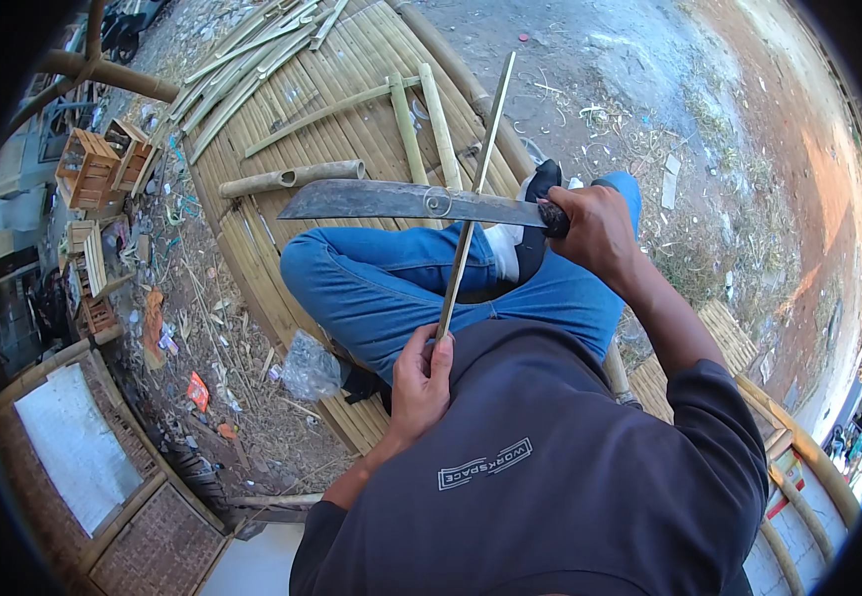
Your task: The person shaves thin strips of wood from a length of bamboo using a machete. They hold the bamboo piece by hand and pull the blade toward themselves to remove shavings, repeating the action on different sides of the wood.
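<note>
My right hand (595, 233) is closed round the dark handle of a machete (371, 201). Its broad, dark blade points left, across and above my crossed legs. My left hand (423, 385) grips the near end of a long, thin bamboo strip (459, 263), which slants up and away from me. The blade crosses the strip near its middle, and a small curled shaving (438, 204) shows on the blade there. Whether the edge bites into the strip I cannot tell.
I sit on a bamboo-slat platform (262, 248). On it lie a bamboo tube (292, 177), loose split pieces (439, 124) and a pile of strips (252, 70). A clear plastic bag (310, 368) rests by my left knee. Wooden crates (88, 169) stand at the left on littered ground.
</note>
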The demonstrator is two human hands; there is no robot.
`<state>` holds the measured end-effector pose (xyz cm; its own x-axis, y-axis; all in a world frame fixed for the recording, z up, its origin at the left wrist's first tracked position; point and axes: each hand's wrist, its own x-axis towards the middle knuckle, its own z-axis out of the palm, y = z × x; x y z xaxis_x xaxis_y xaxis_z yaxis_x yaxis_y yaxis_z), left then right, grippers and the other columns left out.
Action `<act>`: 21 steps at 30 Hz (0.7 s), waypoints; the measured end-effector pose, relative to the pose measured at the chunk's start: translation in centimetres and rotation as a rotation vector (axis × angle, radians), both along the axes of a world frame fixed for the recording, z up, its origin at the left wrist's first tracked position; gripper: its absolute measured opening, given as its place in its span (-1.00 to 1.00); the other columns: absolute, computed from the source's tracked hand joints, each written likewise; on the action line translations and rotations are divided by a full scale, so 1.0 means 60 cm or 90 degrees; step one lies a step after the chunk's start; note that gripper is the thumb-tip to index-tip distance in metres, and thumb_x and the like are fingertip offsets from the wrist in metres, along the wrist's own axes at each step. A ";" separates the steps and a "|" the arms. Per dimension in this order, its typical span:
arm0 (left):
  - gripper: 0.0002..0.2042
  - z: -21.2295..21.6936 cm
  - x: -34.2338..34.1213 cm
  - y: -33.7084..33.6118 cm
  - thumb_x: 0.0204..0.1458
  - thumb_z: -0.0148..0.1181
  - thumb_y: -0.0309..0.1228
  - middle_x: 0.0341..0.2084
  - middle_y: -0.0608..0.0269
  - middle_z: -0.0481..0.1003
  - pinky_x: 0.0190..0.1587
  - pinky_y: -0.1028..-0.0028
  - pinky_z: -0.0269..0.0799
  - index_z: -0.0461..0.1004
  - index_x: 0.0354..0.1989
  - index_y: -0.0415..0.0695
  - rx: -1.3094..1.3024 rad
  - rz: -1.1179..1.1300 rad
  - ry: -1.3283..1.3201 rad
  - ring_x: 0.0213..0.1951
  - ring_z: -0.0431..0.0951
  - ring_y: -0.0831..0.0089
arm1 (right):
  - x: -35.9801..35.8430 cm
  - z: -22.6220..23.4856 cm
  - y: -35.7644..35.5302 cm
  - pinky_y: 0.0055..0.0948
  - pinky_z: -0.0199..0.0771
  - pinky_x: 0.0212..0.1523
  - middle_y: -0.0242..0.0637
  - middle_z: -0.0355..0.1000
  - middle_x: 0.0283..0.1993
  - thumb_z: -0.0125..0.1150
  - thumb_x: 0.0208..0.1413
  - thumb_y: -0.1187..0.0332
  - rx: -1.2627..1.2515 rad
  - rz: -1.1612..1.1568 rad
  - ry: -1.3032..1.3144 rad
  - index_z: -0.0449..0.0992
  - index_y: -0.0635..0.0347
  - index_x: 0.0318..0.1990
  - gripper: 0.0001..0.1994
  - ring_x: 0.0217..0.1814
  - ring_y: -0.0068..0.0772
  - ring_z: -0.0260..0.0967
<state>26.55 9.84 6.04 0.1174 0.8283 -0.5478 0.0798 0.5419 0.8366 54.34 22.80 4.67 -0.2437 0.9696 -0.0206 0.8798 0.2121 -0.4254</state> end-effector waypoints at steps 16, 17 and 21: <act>-0.75 0.012 0.005 0.004 0.35 0.03 -0.32 -0.57 0.50 0.27 -0.45 0.64 0.12 0.45 -0.05 -0.29 -0.012 -0.021 -0.027 -0.49 0.20 0.75 | 0.303 -0.102 0.116 -0.04 0.48 -0.23 0.10 0.56 -0.39 0.31 0.02 0.14 0.040 -0.490 -0.098 0.62 0.23 -0.34 -0.71 -0.29 0.16 0.55; -0.75 0.005 0.006 0.008 0.36 0.02 -0.32 -0.57 0.50 0.27 -0.45 0.64 0.12 0.45 -0.05 -0.29 -0.004 -0.028 -0.047 -0.49 0.20 0.75 | 0.305 -0.107 0.117 -0.06 0.48 -0.23 0.09 0.55 -0.40 0.33 0.01 0.11 0.035 -0.501 -0.047 0.61 0.26 -0.36 -0.67 -0.31 0.12 0.55; -0.72 0.003 0.009 0.018 0.39 -0.07 -0.29 -0.59 0.46 0.27 -0.44 0.63 0.13 0.45 -0.06 -0.29 -0.034 -0.071 -0.071 -0.51 0.19 0.74 | 0.270 -0.115 0.084 -0.15 0.44 -0.29 -0.04 0.50 -0.52 0.39 0.01 0.04 0.012 -0.506 0.046 0.56 0.34 -0.44 -0.57 -0.45 -0.11 0.48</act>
<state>27.07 10.93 6.24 0.2702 0.7765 -0.5692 0.0503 0.5790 0.8138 70.55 27.85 -2.24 0.5208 0.8536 -0.0133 0.7408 -0.4596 -0.4899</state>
